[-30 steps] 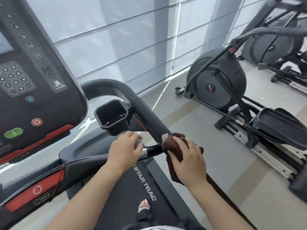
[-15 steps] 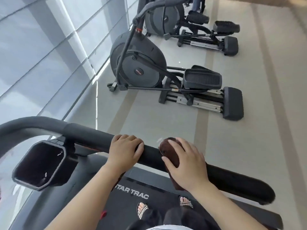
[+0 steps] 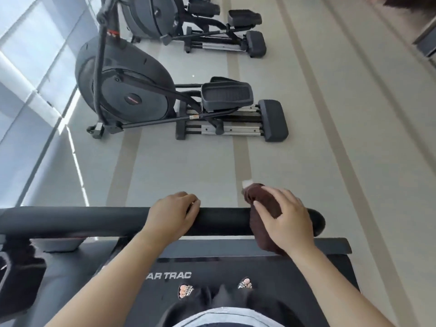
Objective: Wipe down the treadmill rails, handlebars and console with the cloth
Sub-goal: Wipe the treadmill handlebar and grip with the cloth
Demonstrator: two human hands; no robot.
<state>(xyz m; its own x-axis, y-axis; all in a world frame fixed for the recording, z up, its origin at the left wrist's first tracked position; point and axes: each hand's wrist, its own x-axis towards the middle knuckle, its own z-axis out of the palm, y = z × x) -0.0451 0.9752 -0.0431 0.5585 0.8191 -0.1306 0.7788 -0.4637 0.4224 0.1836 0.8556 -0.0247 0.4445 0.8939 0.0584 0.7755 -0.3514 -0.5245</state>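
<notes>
The treadmill's black padded handlebar [image 3: 94, 220] runs across the lower half of the view, ending in a rounded tip at the right. My left hand [image 3: 173, 214] grips the bar near its middle. My right hand [image 3: 286, 220] presses a dark brown cloth [image 3: 262, 206] over the bar close to its right end; the cloth drapes down on my side of the bar. Below lies the treadmill deck [image 3: 271, 274] with white lettering, and my sandalled feet stand on it. The console is out of view.
An elliptical trainer [image 3: 132, 90] stands on the grey floor beyond the bar, and a second one [image 3: 188, 22] sits further back. Window blinds fill the left edge. A black cup holder [image 3: 14, 279] is at the lower left.
The view has swung right and down, away from the console. My right hand has slid the cloth along the handlebar toward its right end. My left hand has kept its hold on the bar.
</notes>
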